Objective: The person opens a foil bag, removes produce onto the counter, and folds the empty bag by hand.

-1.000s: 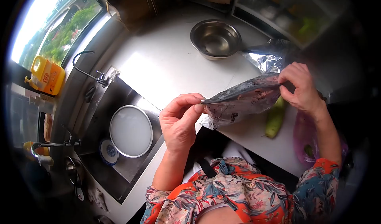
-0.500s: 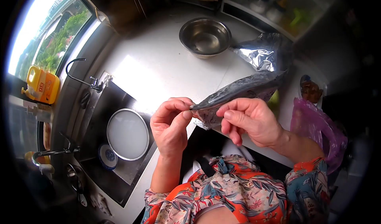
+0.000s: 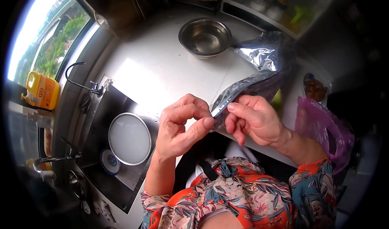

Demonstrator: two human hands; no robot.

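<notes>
A silvery plastic bag (image 3: pixel 259 83) hangs between my two hands, over the counter's front edge. My left hand (image 3: pixel 184 127) pinches the near end of its top strip between thumb and finger. Close beside it, my right hand (image 3: pixel 255 121) holds the same strip with thumb and forefinger, its other fingers curled below. Behind the bag a second foil bag (image 3: pixel 261 54) lies on the counter. A green vegetable (image 3: pixel 277 101) shows partly under the held bag, mostly hidden.
A steel bowl (image 3: pixel 204 37) stands on the counter (image 3: pixel 162 63). At left the sink (image 3: pixel 125 188) holds a round white-topped vessel (image 3: pixel 129 139) and a small plate (image 3: pixel 110 162). Two faucets and a yellow jug (image 3: pixel 42 90) are near the window. A purple bag (image 3: pixel 322 127) lies at right.
My right hand has moved left from the bag's far end to beside my left hand, and now grips the strip there. The bag has turned and its far end sags. The view has shifted slightly.
</notes>
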